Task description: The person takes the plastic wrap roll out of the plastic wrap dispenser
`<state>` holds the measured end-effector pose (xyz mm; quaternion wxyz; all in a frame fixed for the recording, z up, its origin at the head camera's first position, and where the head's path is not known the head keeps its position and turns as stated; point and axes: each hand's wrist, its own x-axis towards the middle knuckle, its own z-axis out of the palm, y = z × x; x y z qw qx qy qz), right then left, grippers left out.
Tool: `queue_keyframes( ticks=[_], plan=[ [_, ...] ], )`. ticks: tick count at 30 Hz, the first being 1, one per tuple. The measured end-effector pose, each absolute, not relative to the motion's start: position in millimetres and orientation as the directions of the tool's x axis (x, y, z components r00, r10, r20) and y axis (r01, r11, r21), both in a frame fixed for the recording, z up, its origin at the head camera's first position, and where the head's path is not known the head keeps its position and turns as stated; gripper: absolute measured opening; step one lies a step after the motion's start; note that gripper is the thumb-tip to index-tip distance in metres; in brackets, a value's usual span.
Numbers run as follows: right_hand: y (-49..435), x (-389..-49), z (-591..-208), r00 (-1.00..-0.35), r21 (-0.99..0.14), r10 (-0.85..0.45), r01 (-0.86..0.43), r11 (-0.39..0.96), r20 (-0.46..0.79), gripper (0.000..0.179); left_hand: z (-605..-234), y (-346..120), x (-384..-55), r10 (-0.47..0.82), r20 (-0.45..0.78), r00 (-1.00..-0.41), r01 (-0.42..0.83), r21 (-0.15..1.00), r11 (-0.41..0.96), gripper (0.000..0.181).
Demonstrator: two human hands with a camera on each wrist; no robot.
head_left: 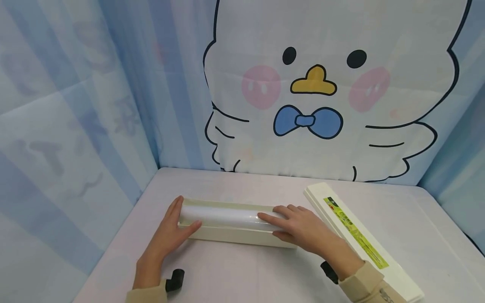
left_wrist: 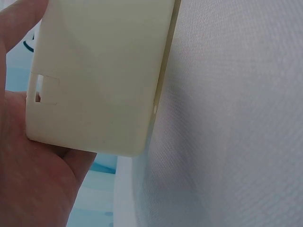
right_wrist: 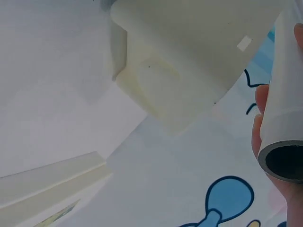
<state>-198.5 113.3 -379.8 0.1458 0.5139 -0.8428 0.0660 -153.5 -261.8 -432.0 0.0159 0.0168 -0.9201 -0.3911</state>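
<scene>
A long cream plastic-wrap box (head_left: 242,237) lies lengthwise across the table, its top side uncovered. At its left end my left hand (head_left: 166,235) grips it, thumb at the near wall and fingers at the far side. The left wrist view shows the box's flat end (left_wrist: 94,94) against the palm. A roll of clear plastic wrap (head_left: 223,215) shows along the box. My right hand (head_left: 307,229) holds the right end of that roll. In the right wrist view, fingers curl behind the roll (right_wrist: 284,113), whose hollow dark core faces the camera, apart from the box end.
A long cream lid (head_left: 401,280) with a green label lies slanted on the table to the right, close to my right forearm. A white cloth covers the table (head_left: 242,277). Curtains (head_left: 125,84) with a cartoon bird stand behind and at the sides.
</scene>
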Motion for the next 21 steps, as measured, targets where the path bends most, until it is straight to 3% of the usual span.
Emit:
queue_keyframes(
  ticks=[9, 21],
  plan=[
    [122.4, -195.9, -377.5, -0.476, 0.012, -0.813, -0.861, 0.509, 0.336, 0.066, -432.3, -261.9, -153.1, -0.043, 0.030, -0.999, -0.008, 0.731, 0.682, 0.103],
    [129.4, -194.5, -378.5, -0.459, 0.048, -0.771, -0.846, 0.531, 0.441, 0.071, -433.3, -262.6, -152.9, -0.030, 0.032, -0.999, 0.003, 0.732, 0.681, 0.104]
  ],
)
